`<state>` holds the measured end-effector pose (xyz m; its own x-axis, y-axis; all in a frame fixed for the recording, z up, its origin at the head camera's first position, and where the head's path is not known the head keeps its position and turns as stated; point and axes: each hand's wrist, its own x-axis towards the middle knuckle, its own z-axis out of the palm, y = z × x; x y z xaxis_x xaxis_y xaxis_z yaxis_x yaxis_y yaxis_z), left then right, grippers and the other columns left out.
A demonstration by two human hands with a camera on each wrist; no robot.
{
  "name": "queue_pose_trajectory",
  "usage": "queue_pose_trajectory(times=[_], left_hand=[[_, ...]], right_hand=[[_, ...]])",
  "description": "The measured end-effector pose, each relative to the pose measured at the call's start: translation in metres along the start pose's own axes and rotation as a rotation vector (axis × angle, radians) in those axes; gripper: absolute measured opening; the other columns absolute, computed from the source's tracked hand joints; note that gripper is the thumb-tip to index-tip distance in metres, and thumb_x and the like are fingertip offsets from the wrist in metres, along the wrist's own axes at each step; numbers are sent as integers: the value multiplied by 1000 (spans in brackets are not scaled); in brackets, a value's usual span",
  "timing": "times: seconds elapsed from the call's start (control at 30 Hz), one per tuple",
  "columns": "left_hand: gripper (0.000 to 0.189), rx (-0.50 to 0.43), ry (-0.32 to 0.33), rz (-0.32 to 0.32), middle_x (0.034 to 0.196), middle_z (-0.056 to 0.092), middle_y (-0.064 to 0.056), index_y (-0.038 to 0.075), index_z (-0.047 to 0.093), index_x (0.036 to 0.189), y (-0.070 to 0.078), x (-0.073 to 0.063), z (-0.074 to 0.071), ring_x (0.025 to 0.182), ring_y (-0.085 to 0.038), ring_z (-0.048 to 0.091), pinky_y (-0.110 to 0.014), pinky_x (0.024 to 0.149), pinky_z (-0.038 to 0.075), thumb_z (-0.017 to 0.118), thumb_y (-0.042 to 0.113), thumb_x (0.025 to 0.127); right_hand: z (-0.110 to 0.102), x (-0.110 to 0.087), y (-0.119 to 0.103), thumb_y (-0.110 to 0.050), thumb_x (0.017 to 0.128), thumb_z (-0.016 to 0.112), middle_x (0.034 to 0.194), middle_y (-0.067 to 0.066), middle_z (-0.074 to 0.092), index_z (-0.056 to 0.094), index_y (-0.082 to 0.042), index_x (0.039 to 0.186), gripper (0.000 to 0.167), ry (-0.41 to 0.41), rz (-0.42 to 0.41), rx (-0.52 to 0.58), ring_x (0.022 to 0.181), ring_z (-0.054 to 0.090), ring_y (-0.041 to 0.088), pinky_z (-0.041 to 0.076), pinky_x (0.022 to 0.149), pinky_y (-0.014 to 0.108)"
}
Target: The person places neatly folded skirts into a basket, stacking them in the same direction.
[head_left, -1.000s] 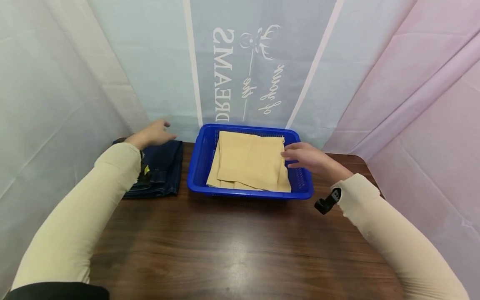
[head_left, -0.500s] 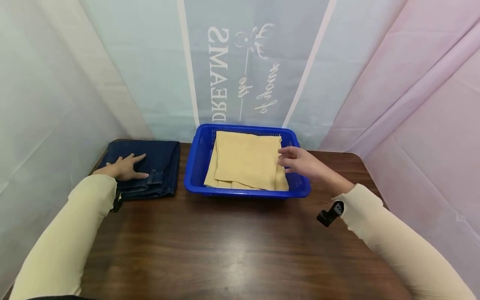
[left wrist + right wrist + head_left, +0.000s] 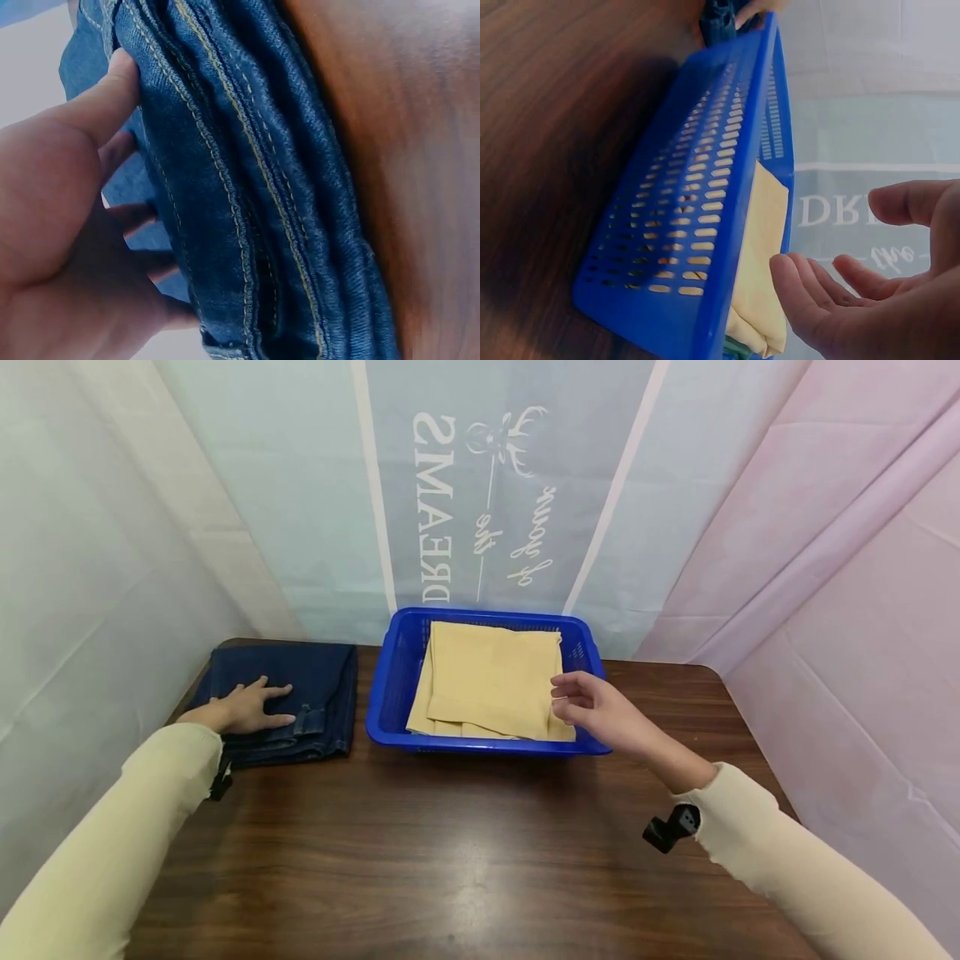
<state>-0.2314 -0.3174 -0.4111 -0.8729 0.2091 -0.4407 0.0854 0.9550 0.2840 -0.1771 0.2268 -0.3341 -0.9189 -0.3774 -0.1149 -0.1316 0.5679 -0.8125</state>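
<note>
Folded dark blue jeans lie on the left of the table, and my left hand rests on top of them with fingers spread. The left wrist view shows the thumb and fingers against the waistband side of the jeans, whose layers stack up in stitched folds. My right hand hovers over the right side of a blue plastic basket, fingers loosely bent and holding nothing. Inside the basket lies a folded pale yellow cloth. A bit of green shows beneath the cloth in the right wrist view.
The brown wooden table stretches in front of the basket and jeans. Behind it hangs a printed curtain with mirrored lettering, right at the basket's back. Pale fabric walls close in both sides.
My left hand has come down from above the jeans onto them, moving left. My right hand has drawn slightly back toward me over the basket's right side.
</note>
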Motion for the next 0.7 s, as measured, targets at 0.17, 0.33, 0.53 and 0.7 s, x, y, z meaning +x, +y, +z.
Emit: queue_pose_trajectory(times=[0.17,0.33,0.53,0.7], left_hand=[[84,24,23,5,155,4,-45,-2,28,157,2,-9,8,134,-75,6,-90,97,12,60,51,100],[83,35,50,40,155,9,-45,-2,34,155,5,-22,19,133,-75,10,-90,96,14,62,52,98],[81,43,82,78,155,13,-44,0,38,154,12,-38,33,133,-74,14,-91,94,15,63,52,97],[79,40,117,99,155,18,-44,2,43,153,20,-51,46,133,-74,16,-92,93,15,65,52,96]], right_hand=[[14,-10,6,-7,98,66,138,25,56,49,4,142,48,98,-133,-146,125,58,36,52,100,53],[27,-23,15,-2,91,72,137,21,56,51,2,141,54,163,-284,-362,121,57,34,55,96,51],[36,-39,21,-3,89,75,136,15,58,54,0,138,53,171,-332,-431,122,58,30,53,99,49],[43,-51,23,-2,88,77,131,10,61,58,-2,133,49,212,-379,-446,120,59,25,54,98,46]])
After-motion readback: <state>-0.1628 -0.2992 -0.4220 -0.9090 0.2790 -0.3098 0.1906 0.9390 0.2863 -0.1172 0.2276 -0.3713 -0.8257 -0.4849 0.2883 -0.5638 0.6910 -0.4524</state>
